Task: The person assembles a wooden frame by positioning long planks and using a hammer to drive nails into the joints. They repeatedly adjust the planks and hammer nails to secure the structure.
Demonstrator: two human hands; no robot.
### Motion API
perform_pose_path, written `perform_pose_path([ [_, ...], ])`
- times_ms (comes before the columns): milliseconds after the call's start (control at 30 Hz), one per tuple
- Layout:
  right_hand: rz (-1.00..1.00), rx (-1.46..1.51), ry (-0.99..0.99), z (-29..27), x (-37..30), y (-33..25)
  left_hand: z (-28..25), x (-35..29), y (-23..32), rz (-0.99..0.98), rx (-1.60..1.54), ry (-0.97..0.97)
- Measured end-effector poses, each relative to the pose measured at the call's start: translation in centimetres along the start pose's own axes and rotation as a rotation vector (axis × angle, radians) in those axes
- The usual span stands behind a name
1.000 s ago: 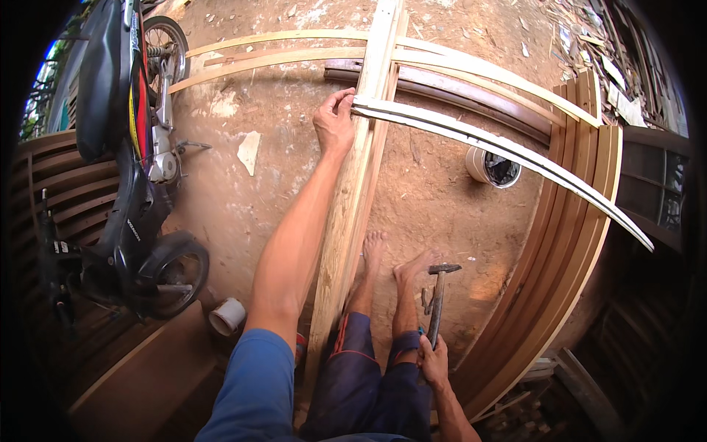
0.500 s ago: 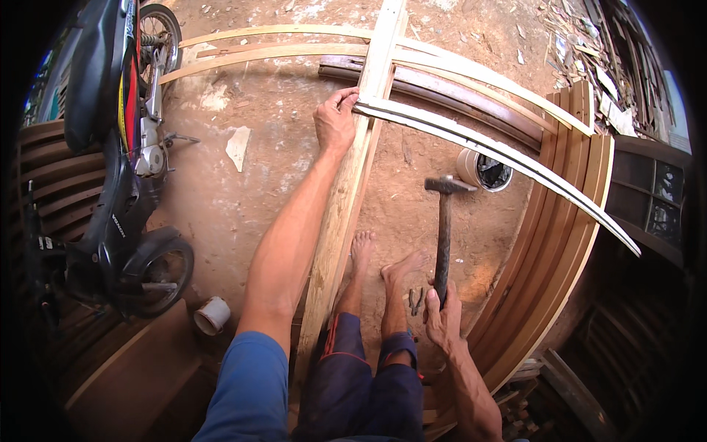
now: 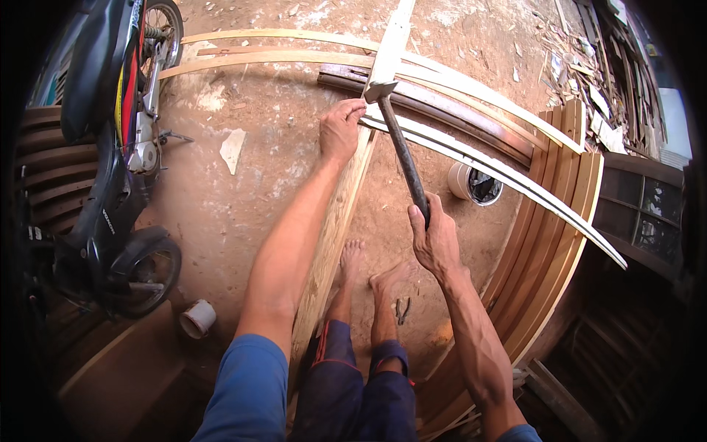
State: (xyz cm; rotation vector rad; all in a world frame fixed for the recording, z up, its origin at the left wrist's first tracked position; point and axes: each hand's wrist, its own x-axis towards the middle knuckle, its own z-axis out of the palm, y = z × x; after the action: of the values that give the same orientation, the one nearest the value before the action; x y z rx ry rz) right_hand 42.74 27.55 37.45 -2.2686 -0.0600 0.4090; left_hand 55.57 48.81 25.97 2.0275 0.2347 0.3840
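Observation:
My right hand (image 3: 437,239) grips the dark handle of a hammer (image 3: 402,151), whose metal head is over the pale wooden beam, just beyond my left fingertips. My left hand (image 3: 342,130) is closed in a pinch at the near end of a long, curved white strip (image 3: 508,175). Anything small between those fingertips is hidden. The strip's end lies across the beam (image 3: 329,243), which runs lengthwise away from me. From there the strip bows out to the right, over a stack of curved brown boards (image 3: 532,276).
A motorbike (image 3: 110,199) stands at the left. Thin curved wooden strips (image 3: 287,56) and a brown grooved rail (image 3: 456,110) lie crosswise at the far side. A white bucket (image 3: 462,180), pliers (image 3: 402,311) and a white pot (image 3: 198,319) are on the dirt floor.
The hammer has swung up and to the left, from beside the bucket to over the beam near my left hand. My left hand stays at the strip's end.

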Motion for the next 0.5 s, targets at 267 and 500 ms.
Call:
perform_pose_path([
  [267, -0.094, -0.031, 0.076, 0.8, 1.6, -0.3, 0.1, 0.1, -0.9, -0.002, 0.018, -0.059],
  [500, -0.011, -0.133, -0.027, 0.7, 1.4, -0.9, 0.1, -0.2, -1.2, -0.035, 0.009, -0.078],
])
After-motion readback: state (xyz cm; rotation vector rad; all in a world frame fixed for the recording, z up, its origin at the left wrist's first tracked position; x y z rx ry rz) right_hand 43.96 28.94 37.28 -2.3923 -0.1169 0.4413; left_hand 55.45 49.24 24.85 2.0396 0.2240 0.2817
